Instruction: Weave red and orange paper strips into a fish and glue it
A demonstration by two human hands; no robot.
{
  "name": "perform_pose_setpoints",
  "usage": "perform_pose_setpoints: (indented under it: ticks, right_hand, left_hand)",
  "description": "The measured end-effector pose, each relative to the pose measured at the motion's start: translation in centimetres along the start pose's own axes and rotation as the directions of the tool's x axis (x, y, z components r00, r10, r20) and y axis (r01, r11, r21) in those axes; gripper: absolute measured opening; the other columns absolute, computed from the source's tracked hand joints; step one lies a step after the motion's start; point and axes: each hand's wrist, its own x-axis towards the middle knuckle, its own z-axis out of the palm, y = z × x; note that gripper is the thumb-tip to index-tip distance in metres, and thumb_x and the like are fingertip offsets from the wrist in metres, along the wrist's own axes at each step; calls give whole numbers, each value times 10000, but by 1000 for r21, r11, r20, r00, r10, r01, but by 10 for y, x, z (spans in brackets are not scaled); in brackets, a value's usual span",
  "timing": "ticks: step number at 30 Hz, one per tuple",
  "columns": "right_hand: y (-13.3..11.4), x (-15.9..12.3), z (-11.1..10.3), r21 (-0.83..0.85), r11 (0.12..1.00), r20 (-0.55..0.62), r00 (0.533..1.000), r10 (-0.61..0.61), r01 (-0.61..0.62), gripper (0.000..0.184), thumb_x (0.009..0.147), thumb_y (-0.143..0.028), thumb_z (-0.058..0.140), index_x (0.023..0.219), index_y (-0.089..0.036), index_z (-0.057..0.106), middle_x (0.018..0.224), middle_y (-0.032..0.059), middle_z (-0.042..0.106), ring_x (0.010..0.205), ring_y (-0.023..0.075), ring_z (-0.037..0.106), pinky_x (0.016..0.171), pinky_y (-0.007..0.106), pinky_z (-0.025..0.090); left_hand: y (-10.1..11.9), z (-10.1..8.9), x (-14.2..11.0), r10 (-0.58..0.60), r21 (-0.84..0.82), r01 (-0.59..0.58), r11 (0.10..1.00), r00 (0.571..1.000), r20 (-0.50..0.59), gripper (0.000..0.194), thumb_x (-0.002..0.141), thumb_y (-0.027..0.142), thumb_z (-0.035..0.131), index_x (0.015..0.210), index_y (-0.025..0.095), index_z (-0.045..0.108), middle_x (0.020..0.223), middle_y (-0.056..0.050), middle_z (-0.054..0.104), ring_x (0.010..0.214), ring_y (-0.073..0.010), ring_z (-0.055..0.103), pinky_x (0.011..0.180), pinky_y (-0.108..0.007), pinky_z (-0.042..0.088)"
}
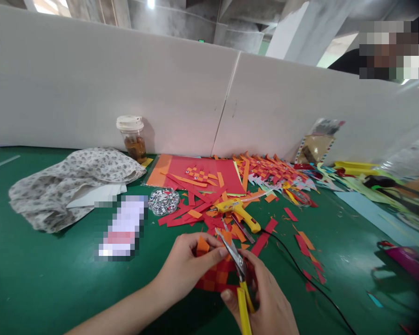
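My left hand (192, 260) is closed on a woven piece of red and orange paper strips (216, 274), thumb on top and fingers behind it. Around the yellow handles of a pair of scissors (239, 263) my right hand (265, 293) is wrapped. The blades point up and away, parted a little at an orange strip on the weave's upper edge. Just beyond the hands lies a yellow glue gun (239, 211), its black cord running down to the right. Red and orange paper strips (195, 211) are scattered around it.
Googly eyes fill a round dish (164, 201). A finished woven paper fish (199, 177) rests on coloured sheets (226, 170). Left are a phone (124, 225), a patterned cloth (73, 186) and a lidded drink cup (133, 139). Several woven fish (268, 167) are piled by the white partition (181, 97).
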Motion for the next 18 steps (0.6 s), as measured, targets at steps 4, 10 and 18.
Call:
perform_pose_setpoints:
  ticks: [4, 10, 18]
  right_hand:
    - [2, 0, -3, 23, 999, 52, 998, 27, -28, 493, 739, -549, 549, 1086, -201, 515, 922, 86, 692, 780, 229, 685, 568, 278, 554]
    - [-4, 0, -4, 44, 996, 1, 997, 82, -82, 490, 681, -624, 575, 981, -238, 553, 771, 32, 706, 635, 211, 675, 501, 261, 518]
    - [9, 3, -6, 147, 981, 16, 992, 127, -128, 349, 712, -488, 594, 953, -240, 555, 644, -7, 685, 509, 166, 649, 448, 204, 502]
  left_hand:
    - [-2, 0, 1, 15, 37, -15, 999, 1000, -6, 236, 735, 380, 653, 740, 145, 653, 729, -42, 646, 654, -144, 538, 639, -250, 420]
    - [-6, -2, 1, 6, 65, -5, 998, 1000, -16, 257, 731, 407, 654, 745, 150, 652, 724, -27, 645, 659, -141, 538, 631, -238, 414]
    - [-6, -2, 4, -35, 83, 36, 996, 999, -17, 254, 712, 403, 666, 697, 152, 630, 638, 17, 556, 582, -106, 464, 568, -217, 349]
